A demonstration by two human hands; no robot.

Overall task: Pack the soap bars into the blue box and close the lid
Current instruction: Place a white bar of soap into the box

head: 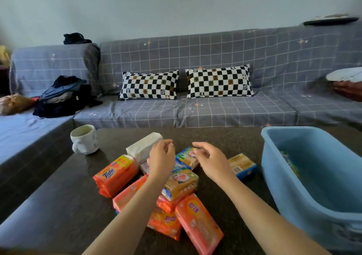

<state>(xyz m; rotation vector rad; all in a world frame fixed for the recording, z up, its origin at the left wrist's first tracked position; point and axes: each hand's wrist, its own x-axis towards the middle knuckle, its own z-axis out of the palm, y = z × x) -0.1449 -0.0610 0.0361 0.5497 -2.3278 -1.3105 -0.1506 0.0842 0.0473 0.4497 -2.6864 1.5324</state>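
Several wrapped soap bars lie in a loose heap on the dark table: an orange Tide bar (115,174) at the left, a yellow bar (181,184) in the middle, a pink bar (198,223) at the front, a blue-and-yellow bar (242,165) off to the right. The blue box (305,182) stands open at the right, with one wrapped bar (290,162) visible inside. No lid is in view. My left hand (161,159) and my right hand (210,160) hover above the back of the heap, fingers loosely curled and apart, holding nothing.
A white mug (84,139) stands at the table's back left. A white tissue pack (144,146) lies behind the heap. Beyond the table is a grey checked sofa (215,110) with two checkered cushions and a pile of dark clothes (64,96).
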